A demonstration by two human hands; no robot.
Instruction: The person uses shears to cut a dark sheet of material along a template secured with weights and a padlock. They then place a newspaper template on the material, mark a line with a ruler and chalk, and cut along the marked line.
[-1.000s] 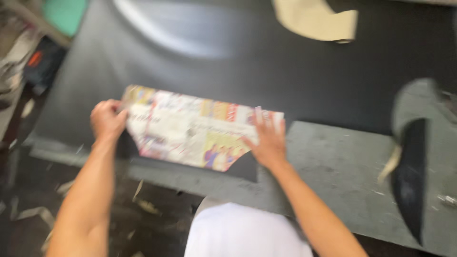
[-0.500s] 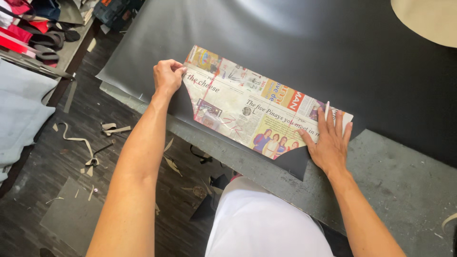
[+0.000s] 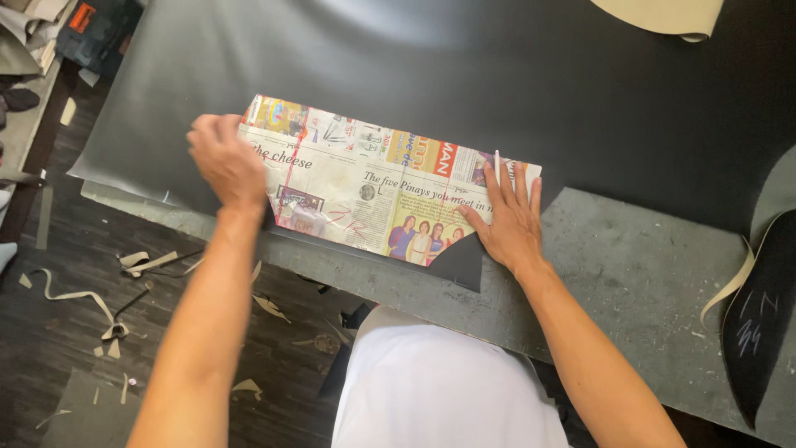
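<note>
A newspaper pattern [image 3: 365,178], long with angled ends, lies flat on a large black sheet [image 3: 414,66] near the front edge of the grey table [image 3: 630,265]. My left hand [image 3: 225,162] rests with bent fingers on the pattern's left end and holds it down. Spread flat on the right end is my right hand [image 3: 506,220]. A thin white marking stick [image 3: 497,159] sits between its index and middle fingers, pointing away from me. A dark corner of the black sheet shows just under the pattern's lower right edge.
A beige piece of material [image 3: 663,15] lies at the far right of the table. A cut black piece with a pale strip [image 3: 763,307] lies at the right edge. Offcuts [image 3: 108,290] litter the dark floor on the left, below a cluttered bench [image 3: 25,58].
The view has swung and steadied. Both hands stay on the pattern's two ends. The left hand has shifted slightly down the left edge.
</note>
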